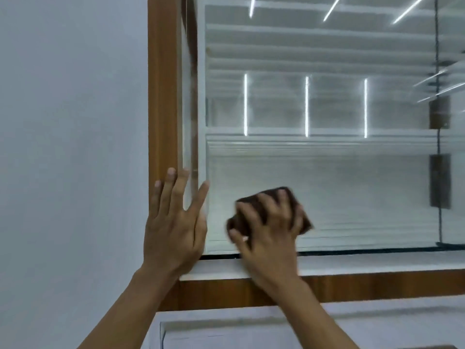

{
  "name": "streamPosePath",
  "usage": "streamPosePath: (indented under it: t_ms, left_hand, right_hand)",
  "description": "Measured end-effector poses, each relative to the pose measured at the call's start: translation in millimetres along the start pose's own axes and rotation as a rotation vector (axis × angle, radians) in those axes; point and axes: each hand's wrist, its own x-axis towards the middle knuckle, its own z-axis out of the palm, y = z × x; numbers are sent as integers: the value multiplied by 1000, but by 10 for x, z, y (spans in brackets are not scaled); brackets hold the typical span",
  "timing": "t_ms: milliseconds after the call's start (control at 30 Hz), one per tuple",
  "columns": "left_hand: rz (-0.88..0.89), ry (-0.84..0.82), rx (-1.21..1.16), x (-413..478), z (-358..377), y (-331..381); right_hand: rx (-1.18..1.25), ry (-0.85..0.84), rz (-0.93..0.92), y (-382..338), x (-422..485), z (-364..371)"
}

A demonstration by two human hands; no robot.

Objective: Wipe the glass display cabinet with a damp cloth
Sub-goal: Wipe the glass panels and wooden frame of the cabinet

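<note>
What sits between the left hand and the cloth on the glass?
Nothing: in the head view only bare glass separates the left hand, flat on the wooden frame, from the cloth under the right hand.

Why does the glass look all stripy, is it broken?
Nothing looks broken. The stripes and bright lines on the glass look like reflections, blurred by motion. The right hand presses the dark cloth low on it; the left hand rests flat at the wooden frame.

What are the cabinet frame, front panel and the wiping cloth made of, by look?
Cabinet frame: wood or wood-look laminate, orange-brown with lengthwise grain, satin sheen. Front panel: clear glass; it mirrors light strips and shows shelves behind. Cloth: dark brown fabric, matte, folded under the right hand; weave blurred. Left hand lies flat on the frame edge.
</note>
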Motion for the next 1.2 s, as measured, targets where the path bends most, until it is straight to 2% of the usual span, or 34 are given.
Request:
streamPosePath:
  t_ms: [67, 100, 133, 167, 267, 300, 367, 467, 567, 600, 633, 733, 767, 867, 900, 933, 1033, 1067, 1100, 1167, 1200]
  left_hand:
    - [22, -28, 29, -150, 51, 25]
    - [18, -39, 38, -161, 53, 32]
    - [16, -46, 43, -151, 49, 36]
    - [19, -49, 36, -132, 40, 35]
    - [35, -21, -10, -139, 23, 11]
    - [43, -18, -8, -153, 25, -2]
    - [61, -22, 23, -171, 23, 1]
    - [87, -81, 134, -144, 20, 54]
    - [90, -158, 236, -82, 43, 179]
    - [91, -173, 258, -41, 55, 247]
    - [91, -180, 264, 20, 59, 322]
    - [120, -167, 234, 330, 36, 474]
    - [136, -163, 221, 494, 9, 488]
    - [164, -134, 197, 1115, -101, 454]
    - [170, -126, 192, 1360, -147, 458]
    - [179, -124, 186, 1603, -192, 475]
    - [184, -138, 159, 2261, -295, 512]
    - [176, -149, 148, 2454, -324, 499]
    - [164, -163, 141, 2647, -365, 465]
    - [139, -183, 125, 2909, -466, 393]
    - [131, -188, 114, 3039, -510, 362]
  right_hand:
    - [35, 83, 357, 375, 133, -125]
    - [73, 106, 472, 397, 249, -157]
    - [88, 100, 484, 273, 344, -150]
    - [85, 74, 390, 47, 360, -103]
    - [79, -46, -91, -659, -78, 101]
    - [50, -74, -144, -722, -259, 123]
    - [40, -26, -63, -466, -461, 79]
    - [-9, 45, 189, 318, -533, -131]
    - [-13, 10, 421, 998, -303, -312]
    - [10, 14, 445, 1063, -165, -332]
    - [14, 14, 396, 1049, -35, -330]
    - [-14, -20, 26, 887, 176, -305]
    - [-4, 4, 46, 946, 277, -331]
    - [39, 180, 469, 1268, 991, -504]
    - [34, 203, 504, 1304, 1319, -576]
    - [9, 187, 426, 1271, 1623, -617]
    - [-11, 39, -31, 1024, 2196, -672]
    - [-6, 25, -57, 1047, 2257, -681]
    - [-11, 33, 26, 1126, 2270, -702]
    - [-28, 98, 322, 1288, 2076, -753]
    - [-51, 103, 383, 1328, 1970, -769]
